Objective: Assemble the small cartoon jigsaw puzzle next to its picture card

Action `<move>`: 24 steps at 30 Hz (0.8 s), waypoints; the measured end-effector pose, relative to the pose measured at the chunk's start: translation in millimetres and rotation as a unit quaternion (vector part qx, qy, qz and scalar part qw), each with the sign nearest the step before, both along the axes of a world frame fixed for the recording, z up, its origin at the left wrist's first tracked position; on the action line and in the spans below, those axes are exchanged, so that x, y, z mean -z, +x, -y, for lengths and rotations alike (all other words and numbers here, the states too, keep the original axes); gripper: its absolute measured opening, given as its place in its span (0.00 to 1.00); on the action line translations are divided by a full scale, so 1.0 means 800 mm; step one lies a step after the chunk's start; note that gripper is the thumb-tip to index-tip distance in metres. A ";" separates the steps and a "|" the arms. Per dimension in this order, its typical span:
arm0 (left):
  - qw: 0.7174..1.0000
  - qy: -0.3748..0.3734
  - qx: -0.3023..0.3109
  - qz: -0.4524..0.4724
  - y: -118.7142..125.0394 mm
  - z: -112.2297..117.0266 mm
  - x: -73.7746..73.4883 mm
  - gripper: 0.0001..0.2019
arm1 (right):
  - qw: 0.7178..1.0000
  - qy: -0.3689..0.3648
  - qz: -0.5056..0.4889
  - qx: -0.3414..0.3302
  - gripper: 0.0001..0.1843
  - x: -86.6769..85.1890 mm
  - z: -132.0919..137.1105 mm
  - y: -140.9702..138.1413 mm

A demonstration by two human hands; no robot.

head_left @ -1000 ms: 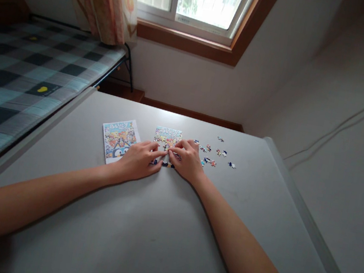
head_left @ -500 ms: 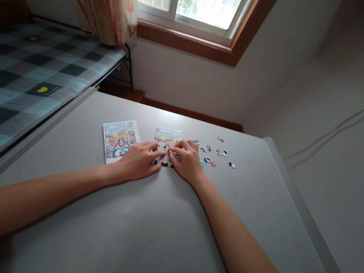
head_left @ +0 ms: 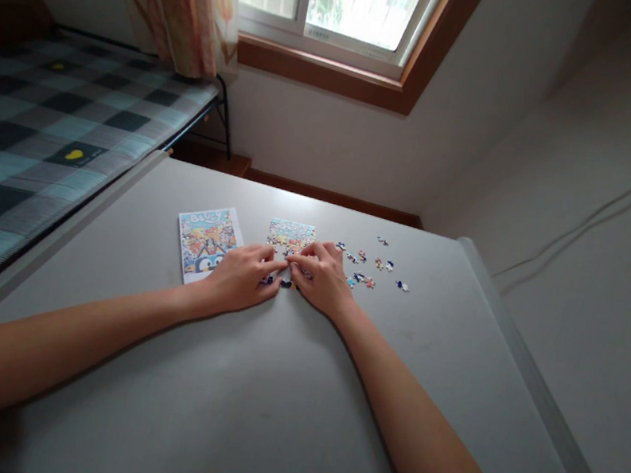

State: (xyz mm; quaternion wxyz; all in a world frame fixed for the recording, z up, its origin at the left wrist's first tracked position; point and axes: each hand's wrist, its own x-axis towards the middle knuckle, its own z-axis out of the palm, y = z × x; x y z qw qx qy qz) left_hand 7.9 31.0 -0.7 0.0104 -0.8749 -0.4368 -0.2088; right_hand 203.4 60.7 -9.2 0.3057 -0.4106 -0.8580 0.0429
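Observation:
A partly joined jigsaw puzzle [head_left: 292, 234] lies on the grey table, its lower part covered by my hands. My left hand [head_left: 249, 274] rests at its left edge, index finger reaching over the puzzle and thumb apart below. From the right, my right hand [head_left: 324, 277] has thumb and index finger closed together at a puzzle piece inside the picture, right beside the left index fingertip. The piece itself is mostly hidden by the fingertips. Partly behind my left wrist lies a printed picture sheet [head_left: 204, 234] with a colourful cartoon scene.
Several loose puzzle pieces [head_left: 379, 263] are scattered right of my right hand, one piece [head_left: 402, 286] farthest out. The grey table [head_left: 266, 390] reaches to a wall on the right. A bed with a checked cover [head_left: 71, 107] stands at the left, below a curtain and window.
My right thumb and index finger have shifted slightly left over the puzzle, closer to the left index fingertip. My left hand has barely moved.

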 end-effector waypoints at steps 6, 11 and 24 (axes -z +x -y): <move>1.000 0.003 0.000 -0.007 0.000 0.000 -0.001 0.13 | 1.000 -0.016 -0.010 0.011 0.09 0.001 -0.001 -0.003; 1.000 -0.001 0.002 -0.003 0.000 0.000 0.000 0.13 | 0.999 -0.026 -0.039 0.018 0.09 0.000 -0.002 -0.002; 0.999 -0.007 -0.038 -0.030 0.000 0.001 -0.003 0.17 | 0.995 -0.011 -0.091 0.050 0.13 0.006 -0.008 0.001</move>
